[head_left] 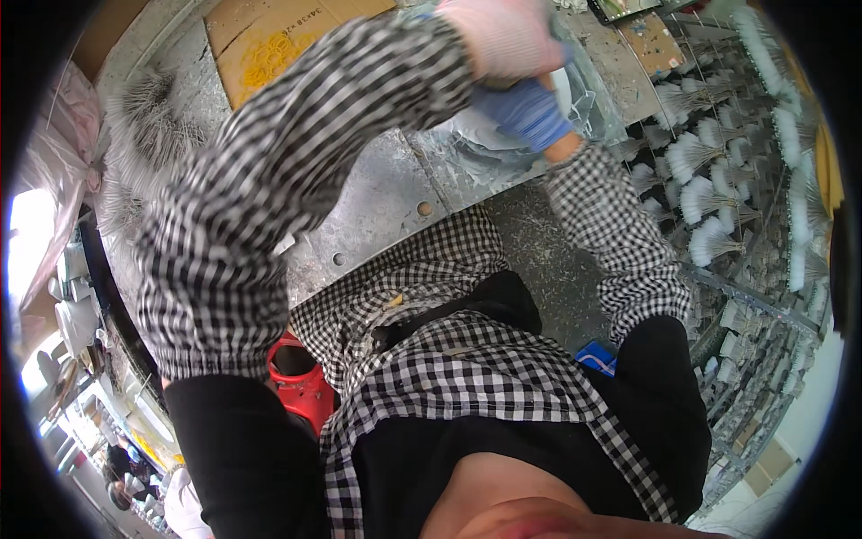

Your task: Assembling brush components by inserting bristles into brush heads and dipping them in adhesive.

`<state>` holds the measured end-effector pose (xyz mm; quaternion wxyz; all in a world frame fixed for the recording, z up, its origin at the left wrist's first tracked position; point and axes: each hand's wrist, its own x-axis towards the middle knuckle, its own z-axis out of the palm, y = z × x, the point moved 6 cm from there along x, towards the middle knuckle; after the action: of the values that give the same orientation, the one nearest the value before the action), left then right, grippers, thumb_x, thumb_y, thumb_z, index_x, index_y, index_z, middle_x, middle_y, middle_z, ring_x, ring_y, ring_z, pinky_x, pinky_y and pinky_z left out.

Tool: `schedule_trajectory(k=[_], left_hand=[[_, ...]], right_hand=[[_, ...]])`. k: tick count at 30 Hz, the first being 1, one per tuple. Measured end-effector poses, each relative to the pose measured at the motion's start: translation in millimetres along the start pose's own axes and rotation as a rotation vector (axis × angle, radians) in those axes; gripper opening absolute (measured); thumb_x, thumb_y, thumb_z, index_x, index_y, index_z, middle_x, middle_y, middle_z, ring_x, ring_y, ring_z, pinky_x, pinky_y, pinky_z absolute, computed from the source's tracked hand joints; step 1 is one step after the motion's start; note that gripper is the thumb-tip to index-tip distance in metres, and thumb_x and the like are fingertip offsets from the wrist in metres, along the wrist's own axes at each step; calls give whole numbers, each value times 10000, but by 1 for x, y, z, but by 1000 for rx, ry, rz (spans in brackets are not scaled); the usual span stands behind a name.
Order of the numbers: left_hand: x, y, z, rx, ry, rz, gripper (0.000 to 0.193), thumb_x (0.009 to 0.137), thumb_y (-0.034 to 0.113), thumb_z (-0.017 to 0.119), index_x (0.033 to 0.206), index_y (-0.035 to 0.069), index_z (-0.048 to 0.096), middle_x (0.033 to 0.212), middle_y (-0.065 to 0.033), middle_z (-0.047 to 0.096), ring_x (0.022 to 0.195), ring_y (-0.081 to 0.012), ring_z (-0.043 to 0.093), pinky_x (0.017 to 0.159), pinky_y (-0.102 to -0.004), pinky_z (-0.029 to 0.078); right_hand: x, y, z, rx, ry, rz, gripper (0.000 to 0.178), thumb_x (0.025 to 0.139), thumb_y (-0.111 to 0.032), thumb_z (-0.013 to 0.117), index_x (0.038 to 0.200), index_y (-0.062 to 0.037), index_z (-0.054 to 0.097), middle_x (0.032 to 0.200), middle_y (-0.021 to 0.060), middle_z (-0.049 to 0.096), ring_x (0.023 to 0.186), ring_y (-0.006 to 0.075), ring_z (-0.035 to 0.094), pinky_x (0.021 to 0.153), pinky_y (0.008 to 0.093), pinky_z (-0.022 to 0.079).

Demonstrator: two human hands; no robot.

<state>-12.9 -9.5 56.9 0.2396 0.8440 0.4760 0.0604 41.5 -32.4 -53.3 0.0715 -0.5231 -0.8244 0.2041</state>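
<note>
My left hand [505,38], in a pale pink knitted glove, reaches across to the far side of the metal table. Right beneath it is my right hand [530,115] in a blue glove, the two touching or nearly so. Both look closed, with the fingers partly blurred and partly covered. Whatever lies between them is hidden. Under the hands sits a wide, shallow tub [476,144] smeared with whitish paste. Black-and-white checked sleeves cover both of my forearms.
Yellow rubber bands [274,61] lie on a cardboard sheet [235,25] at the far left. Thin grey-white bristle bundles [153,117] stand along the table's left side. A rack [745,292] at right holds several white tufted pieces [705,198]. Something red [303,386] is beside my lap.
</note>
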Motion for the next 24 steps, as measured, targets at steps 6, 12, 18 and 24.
schedule_trajectory(k=[6, 12, 18, 24], left_hand=[[55, 10, 14, 35, -87, 113, 423, 867, 401, 570, 845, 31, 774, 831, -183, 730, 846, -335, 718, 771, -454, 552], [64, -30, 28, 92, 233, 54, 369, 817, 374, 616, 805, 36, 763, 803, -177, 722, 821, -344, 713, 734, -482, 546], [72, -23, 62, 125, 231, -163, 400, 744, 375, 671, 879, 4, 740, 868, -217, 708, 820, -390, 684, 741, -512, 533], [82, -42, 82, -17, 458, -304, 413, 824, 380, 609, 961, 18, 756, 946, -232, 720, 913, -386, 701, 820, -473, 548]], right_hand=[[7, 99, 23, 178, 346, -129, 669, 948, -568, 537, 1498, -204, 420, 1512, 20, 485, 1388, 220, 440, 1138, 420, 320], [38, 40, 4, 23, 94, 116, 686, 895, -557, 645, 1417, -136, 501, 1393, 59, 584, 1277, 227, 537, 1071, 361, 398], [23, 56, 15, 93, 38, 167, 756, 825, -609, 714, 1356, -97, 548, 1296, 99, 632, 1155, 223, 605, 990, 364, 471], [40, 63, 24, 106, 44, 223, 647, 848, -599, 683, 1291, -130, 616, 1228, 37, 677, 1061, 190, 639, 881, 310, 520]])
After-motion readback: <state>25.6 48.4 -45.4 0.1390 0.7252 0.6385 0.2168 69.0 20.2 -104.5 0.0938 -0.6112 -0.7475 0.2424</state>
